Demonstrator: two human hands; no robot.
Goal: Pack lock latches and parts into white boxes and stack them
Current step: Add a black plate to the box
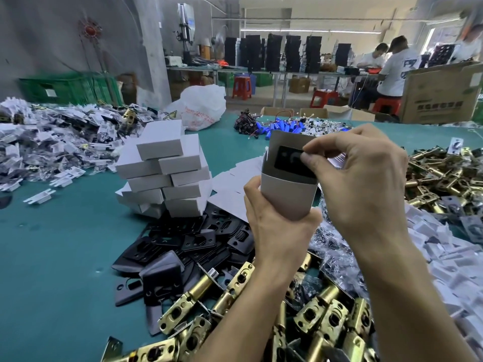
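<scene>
Head camera is showing me both hands raised over the green table (52, 244), working on one white box (287, 194). My left hand (274, 223) is gripping the box around its lower half, fingers and thumb curled round it, holding it upright with the open end up and the flap standing behind. My right hand (366, 178) is pinching a black part (290, 163) between thumb and forefinger at the mouth of the box; the part is sitting partly inside the opening, against the flap. I cannot tell whether it is bagged.

To the left of the held box, a stack of white boxes (167, 171) is standing on the table, closed and piled unevenly. Flat box blanks (232, 178) are lying between that stack and my hands. Below the stack, a pile of black plates (188, 246) is spreading toward me, and brass latches (321, 317) are heaping up under my forearms. A second heap of latches (444, 176) is lying at the right, beside small white packets (449, 252). Bagged parts (52, 137) are covering the far left of the table, and blue cells (285, 126) are lying behind the box.
</scene>
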